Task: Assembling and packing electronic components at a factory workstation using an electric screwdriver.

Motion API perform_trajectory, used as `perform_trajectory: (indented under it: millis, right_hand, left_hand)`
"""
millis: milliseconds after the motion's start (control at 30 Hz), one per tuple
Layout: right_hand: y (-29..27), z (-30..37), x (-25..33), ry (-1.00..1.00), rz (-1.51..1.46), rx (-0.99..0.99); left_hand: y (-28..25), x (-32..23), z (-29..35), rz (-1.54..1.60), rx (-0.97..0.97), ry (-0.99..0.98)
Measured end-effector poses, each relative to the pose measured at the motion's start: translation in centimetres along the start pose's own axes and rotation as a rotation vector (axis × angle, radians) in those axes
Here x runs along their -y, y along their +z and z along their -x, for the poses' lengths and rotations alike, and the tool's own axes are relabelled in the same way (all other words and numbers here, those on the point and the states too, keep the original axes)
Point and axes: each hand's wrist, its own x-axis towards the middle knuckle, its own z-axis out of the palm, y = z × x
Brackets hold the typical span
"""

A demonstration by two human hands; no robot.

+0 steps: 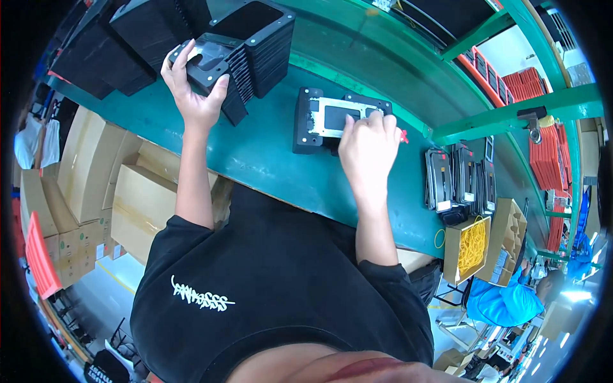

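Grips with the left hand, between ten and eleven o'clock, the edges of a black rectangular tray topped by a glossy see-through sheet, at the head of a leaning row of thin black ribbed slabs; bends the right hand, towards two o'clock, with thumb and fingers curled, over a silvery rectangular metal frame lying on a chunky black block at one o'clock, on the green worktop; cannot tell whether closing the right hand on any small piece beneath the knuckles; has, near half past eleven, just beside the tray, a tall black stack of similar pieces; has at three o'clock bundles of flat black panels, and just before four an open cardboard box of yellow rubber bands; has brown cardboard cartons at nine o'clock, and a co-worker in bright blue clothing at four, well apart from both hands; wears a black short-sleeved T-shirt, white-printed on the chest.
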Motion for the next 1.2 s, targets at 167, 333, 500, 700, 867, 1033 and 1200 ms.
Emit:
perform_trajectory:
  millis: [167,333,500,700,867,1033,1200]
  right_hand:
    - [0.5,-0.2,0.2,0.026,-0.015,-0.036]
    - [-0.7,0.4,-4.3,-0.036,-0.366,0.027]
    - [-0.4,7.1,-15.6,0.323,-0.127,-0.351]
    - [-0.2,15.6,-18.1,0.482,0.073,-0.174]
    - [-2.8,14.7,-13.6,0.553,-0.430,-0.333]
    - [-6.3,12.3,-4.9,-0.032,-1.179,-0.071]
    - [-4.3,12.1,-1.5,0.329,-1.862,0.013]
  left_hand:
    - [0.3,0.3,-0.7,-0.030,0.060,0.077]
    - [-1.3,-3.4,0.9,0.287,0.000,-0.377]
    - [-3.3,-6.5,6.0,0.567,0.148,-0.736]
    - [-2.3,-11.3,10.4,0.851,0.673,-0.850]
    - [0.3,-17.0,9.8,0.998,1.115,-0.730]
    - [2.0,-20.0,10.3,1.016,1.083,-0.502]
    - [2.1,-18.4,11.1,0.877,1.301,-0.323]
